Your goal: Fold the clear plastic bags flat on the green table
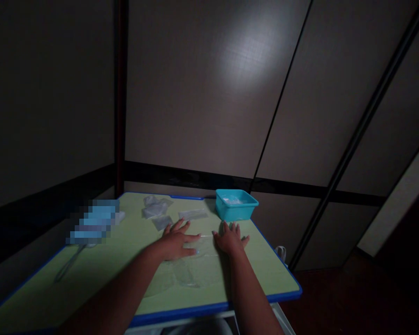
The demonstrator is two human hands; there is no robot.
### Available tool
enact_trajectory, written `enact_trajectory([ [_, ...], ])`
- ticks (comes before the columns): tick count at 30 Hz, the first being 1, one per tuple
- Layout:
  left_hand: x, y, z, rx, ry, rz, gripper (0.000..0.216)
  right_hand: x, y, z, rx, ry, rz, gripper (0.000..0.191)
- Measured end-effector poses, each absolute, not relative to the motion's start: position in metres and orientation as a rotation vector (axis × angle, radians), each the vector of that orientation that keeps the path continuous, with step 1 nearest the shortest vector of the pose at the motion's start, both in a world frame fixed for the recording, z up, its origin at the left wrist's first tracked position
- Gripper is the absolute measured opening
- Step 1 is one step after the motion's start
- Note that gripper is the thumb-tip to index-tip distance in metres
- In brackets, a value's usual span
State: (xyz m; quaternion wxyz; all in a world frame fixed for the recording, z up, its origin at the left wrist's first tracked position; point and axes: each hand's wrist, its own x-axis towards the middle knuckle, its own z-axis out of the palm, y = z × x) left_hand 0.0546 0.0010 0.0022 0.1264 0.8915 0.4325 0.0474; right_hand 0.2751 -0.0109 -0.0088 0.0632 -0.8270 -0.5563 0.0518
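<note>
I have the left hand (176, 242) and right hand (230, 238) spread flat, released, on 1 bag (195, 272) mid-table (261, 267); a tub (235, 207) sits at the far right corner.

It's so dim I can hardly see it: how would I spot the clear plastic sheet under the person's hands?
Find the green table with the blue rim, then its near middle, where the left hand and right hand lie flat. The clear plastic sheet lies beneath them, spreading toward the person; unlike the smaller clear pieces by the turquoise tub, it is the only one touched.
</note>
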Motion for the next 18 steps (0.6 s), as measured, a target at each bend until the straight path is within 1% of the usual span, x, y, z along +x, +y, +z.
enact_trajectory([
  [4,0.053,0.002,0.002,2.59,1.258,0.149,0.065,0.282,-0.008,-0.013,-2.57,-1.594,0.11,0.065],
  [9,0.053,0.003,0.001,2.576,1.258,0.166,0.064,0.29,-0.006,-0.015,-2.58,-1.493,0.136,0.065],
  [15,0.051,0.004,0.0,2.568,1.248,0.179,0.066,0.292,-0.006,-0.018,-2.541,-1.469,0.084,0.061],
  [18,0.052,0.006,0.0,2.566,1.25,0.268,0.061,0.29,-0.006,-0.017,-2.512,-1.439,0.05,0.057],
])
